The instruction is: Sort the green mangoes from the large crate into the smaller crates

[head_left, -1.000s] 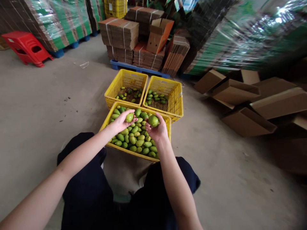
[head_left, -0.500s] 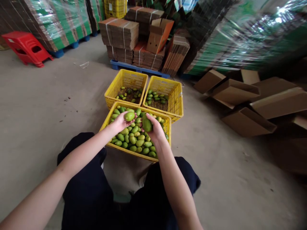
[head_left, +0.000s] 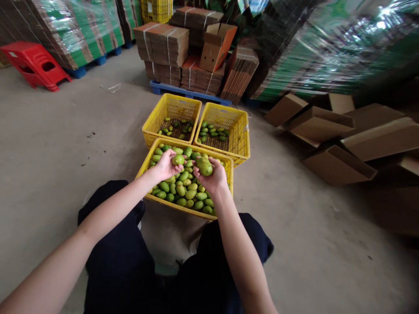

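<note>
since a moment ago, the left hand [head_left: 166, 166] has turned its green fruit [head_left: 178, 160] slightly, and the right hand [head_left: 218, 176] has rolled its larger-looking fruit [head_left: 205, 168] to show a paler, blotchy side. from here, i see the left hand's fingers curled narrowly round its piece; ahead of it sits the far left crate [head_left: 176, 104], with some fruits scattered in the bottom. under both hands is the front crate [head_left: 180, 208], well filled with loose fruits [head_left: 181, 190]. the right hand cups its piece, near the other; ahead of it stands the far right crate [head_left: 241, 139], holding a small group. the step in hand looks like turning fruit over for inspection. the next move seems to call for a light, steady grip.
</note>
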`<state>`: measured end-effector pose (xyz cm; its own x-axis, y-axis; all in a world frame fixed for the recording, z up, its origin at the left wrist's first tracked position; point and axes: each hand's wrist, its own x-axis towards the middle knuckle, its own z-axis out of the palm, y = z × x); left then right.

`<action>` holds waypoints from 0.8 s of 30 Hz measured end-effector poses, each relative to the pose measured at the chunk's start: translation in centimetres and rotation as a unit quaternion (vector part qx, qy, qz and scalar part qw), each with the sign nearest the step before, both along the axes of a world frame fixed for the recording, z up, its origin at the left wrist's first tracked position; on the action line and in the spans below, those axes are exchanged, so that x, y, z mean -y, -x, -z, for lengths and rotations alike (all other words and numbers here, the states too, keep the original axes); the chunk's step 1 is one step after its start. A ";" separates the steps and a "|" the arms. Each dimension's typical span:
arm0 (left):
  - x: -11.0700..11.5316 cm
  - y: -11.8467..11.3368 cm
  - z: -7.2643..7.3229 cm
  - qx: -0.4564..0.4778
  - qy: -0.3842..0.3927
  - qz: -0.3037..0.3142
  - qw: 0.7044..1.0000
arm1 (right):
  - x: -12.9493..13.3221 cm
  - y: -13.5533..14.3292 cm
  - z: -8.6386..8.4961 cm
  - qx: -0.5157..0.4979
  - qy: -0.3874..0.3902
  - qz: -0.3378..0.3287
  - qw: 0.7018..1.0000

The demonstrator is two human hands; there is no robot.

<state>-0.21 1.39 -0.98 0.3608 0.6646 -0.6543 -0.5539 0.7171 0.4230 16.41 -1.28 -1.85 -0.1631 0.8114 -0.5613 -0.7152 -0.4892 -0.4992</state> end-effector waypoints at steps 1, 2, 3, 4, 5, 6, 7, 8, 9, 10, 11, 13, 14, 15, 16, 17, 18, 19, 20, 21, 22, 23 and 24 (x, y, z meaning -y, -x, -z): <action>0.1 0.0 -0.1 0.017 0.005 -0.005 1.000 | 0.0 -0.1 -0.1 -0.013 0.003 -0.001 1.000; 0.1 0.0 -0.1 0.030 0.006 -0.009 0.999 | 0.0 -0.1 -0.2 -0.022 0.004 -0.002 1.000; 0.2 -0.1 -0.2 0.040 0.004 -0.011 0.999 | 0.1 -0.1 -0.2 -0.028 0.007 -0.003 1.000; 0.2 -0.1 -0.2 0.044 0.000 -0.012 0.999 | 0.1 -0.1 -0.3 -0.032 0.011 -0.006 0.999; 0.3 -0.2 -0.2 0.045 -0.007 -0.012 0.999 | 0.1 0.0 -0.3 -0.033 0.017 -0.009 0.999; 0.3 -0.3 -0.2 0.045 -0.014 -0.008 0.999 | 0.1 0.0 -0.4 -0.034 0.025 -0.011 0.999; 0.3 -0.3 -0.2 0.044 -0.020 -0.003 0.999 | 0.0 0.1 -0.3 -0.034 0.031 -0.014 0.999; 0.3 -0.4 -0.1 0.044 -0.025 0.003 0.999 | 0.0 0.1 -0.3 -0.035 0.034 -0.017 0.999; 0.3 -0.4 -0.1 0.044 -0.028 0.010 0.999 | 0.0 0.2 -0.3 -0.036 0.034 -0.019 0.999; 0.3 -0.4 -0.1 0.044 -0.029 0.017 0.998 | -0.1 0.2 -0.2 -0.038 0.031 -0.022 0.999; 0.3 -0.4 -0.1 0.042 -0.028 0.024 0.998 | -0.1 0.1 -0.2 -0.040 0.026 -0.024 0.999; 0.4 -0.4 -0.2 0.037 -0.027 0.034 0.998 | -0.1 0.0 -0.2 -0.047 0.020 -0.027 0.998; 0.4 -0.4 -0.3 0.035 -0.028 0.038 0.998 | -0.1 0.0 -0.2 -0.049 0.021 -0.028 0.998; 0.4 -0.4 -0.3 0.034 -0.030 0.043 0.998 | -0.1 0.0 -0.2 -0.050 0.023 -0.028 0.998; 0.4 -0.4 -0.3 0.033 -0.032 0.047 0.998 | -0.1 0.0 -0.2 -0.049 0.024 -0.029 0.998; 0.4 -0.4 -0.3 0.033 -0.035 0.051 0.998 | -0.1 0.0 -0.2 -0.049 0.023 -0.030 0.998; 0.3 -0.4 -0.3 0.033 -0.038 0.055 0.997 | -0.1 0.0 -0.2 -0.049 0.019 -0.032 0.998; 0.3 -0.4 -0.2 0.032 -0.042 0.057 0.997 | 0.0 0.0 -0.2 -0.047 0.014 -0.034 0.998; 0.3 -0.4 -0.1 0.029 -0.047 0.058 0.997 | 0.0 0.0 -0.1 -0.042 0.008 -0.037 0.998; 0.2 -0.4 0.0 0.024 -0.054 0.058 0.997 | -0.1 0.0 0.1 -0.033 0.004 -0.040 0.999; 0.2 -0.4 0.0 0.015 -0.063 0.055 0.996 | -0.1 0.0 0.2 -0.021 0.002 -0.042 0.999; 0.2 -0.3 0.1 0.001 -0.076 0.051 0.996 | -0.2 0.0 0.3 -0.005 0.001 -0.043 0.999; 0.2 -0.3 0.1 -0.018 -0.093 0.043 0.995 | -0.3 -0.1 0.4 0.010 -0.001 -0.040 0.999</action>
<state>0.11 1.19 -1.08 0.4000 0.7425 -0.5373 -0.4751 0.6693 0.5712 16.47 -1.02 -2.27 -0.2157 0.7975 -0.5635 -0.6633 -0.5432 -0.5148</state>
